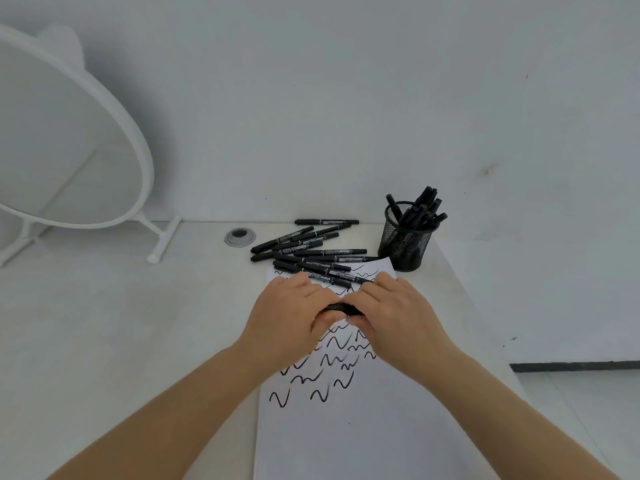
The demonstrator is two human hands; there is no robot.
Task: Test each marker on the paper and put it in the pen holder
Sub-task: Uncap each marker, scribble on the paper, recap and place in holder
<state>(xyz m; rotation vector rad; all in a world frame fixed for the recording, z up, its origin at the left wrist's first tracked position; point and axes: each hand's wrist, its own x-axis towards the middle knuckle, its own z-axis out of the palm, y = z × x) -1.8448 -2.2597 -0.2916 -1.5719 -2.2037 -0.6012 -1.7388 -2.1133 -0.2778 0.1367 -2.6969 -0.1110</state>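
Both hands meet over the white paper [363,427], which carries several black squiggles. My left hand [291,317] and my right hand [394,320] grip one black marker [341,308] between them; only a short middle piece of it shows. Several loose black markers [311,252] lie in a pile at the paper's far end. A black mesh pen holder [403,242] stands to the right of the pile with several markers upright in it.
A round white mirror on a stand [69,150] leans at the far left. A grey cable grommet [239,236] sits in the white desk near the wall. The desk's right edge [485,313] runs close to the paper.
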